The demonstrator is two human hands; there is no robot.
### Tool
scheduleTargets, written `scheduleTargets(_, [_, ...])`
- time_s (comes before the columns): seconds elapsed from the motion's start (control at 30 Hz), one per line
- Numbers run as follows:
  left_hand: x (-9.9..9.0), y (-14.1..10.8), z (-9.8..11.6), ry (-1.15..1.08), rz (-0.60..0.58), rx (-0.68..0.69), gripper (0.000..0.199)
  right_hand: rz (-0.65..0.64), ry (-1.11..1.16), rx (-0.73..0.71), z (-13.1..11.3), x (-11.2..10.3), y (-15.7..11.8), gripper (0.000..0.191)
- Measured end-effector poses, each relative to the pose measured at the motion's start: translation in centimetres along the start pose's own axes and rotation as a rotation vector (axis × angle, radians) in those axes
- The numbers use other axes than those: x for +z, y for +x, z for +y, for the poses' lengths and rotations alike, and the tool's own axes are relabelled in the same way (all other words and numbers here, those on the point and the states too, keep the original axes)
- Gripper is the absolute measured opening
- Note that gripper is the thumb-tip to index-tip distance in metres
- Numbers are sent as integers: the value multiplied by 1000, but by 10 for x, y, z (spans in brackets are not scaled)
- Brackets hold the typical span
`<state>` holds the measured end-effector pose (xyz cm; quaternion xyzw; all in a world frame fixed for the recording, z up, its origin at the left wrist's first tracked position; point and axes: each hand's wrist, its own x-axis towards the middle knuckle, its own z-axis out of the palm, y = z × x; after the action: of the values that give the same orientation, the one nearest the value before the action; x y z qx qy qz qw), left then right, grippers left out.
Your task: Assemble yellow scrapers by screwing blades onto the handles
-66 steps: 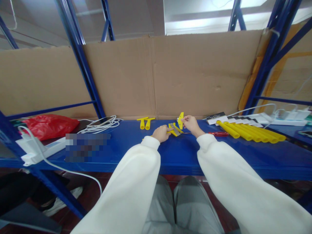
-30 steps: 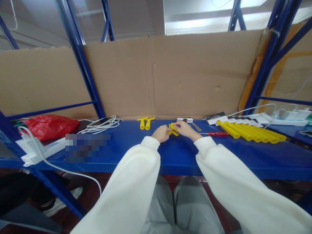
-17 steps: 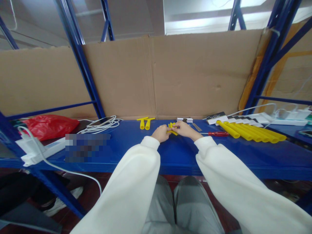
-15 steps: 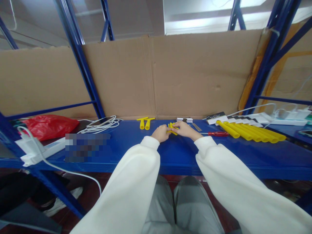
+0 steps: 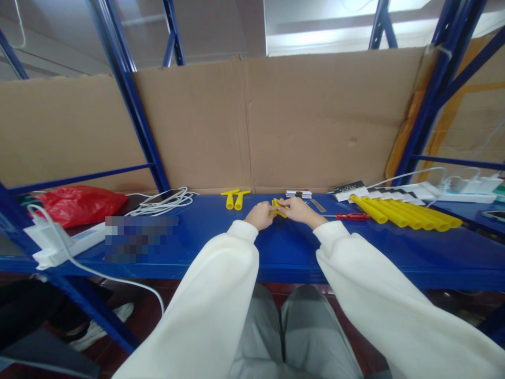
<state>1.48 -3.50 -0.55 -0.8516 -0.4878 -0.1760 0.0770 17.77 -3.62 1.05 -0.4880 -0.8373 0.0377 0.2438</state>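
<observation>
My left hand (image 5: 260, 216) and my right hand (image 5: 299, 210) meet over the blue table (image 5: 221, 247), both closed on a small yellow piece (image 5: 281, 212). Fingers cover much of that piece. Behind and left of my hands lie two yellow T-shaped pieces (image 5: 230, 199) (image 5: 239, 200), side by side. A red-handled screwdriver (image 5: 352, 216) rests just right of my right hand, with a small metal strip (image 5: 317, 206) and a clipped white stack (image 5: 299, 194) behind it.
Several yellow tubes (image 5: 374, 210) lie in a row at the right beside a black-and-white box (image 5: 349, 191). On the left are a red bag (image 5: 82, 204), coiled white cables (image 5: 169, 202) and a power strip (image 5: 84, 241). Cardboard (image 5: 315, 121) stands behind.
</observation>
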Motion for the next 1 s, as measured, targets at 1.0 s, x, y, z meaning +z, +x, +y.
scheduleTargets(1.0, [-4, -1, 2, -69, -14, -71, 41, -88, -269, 40, -16, 1, -6, 33])
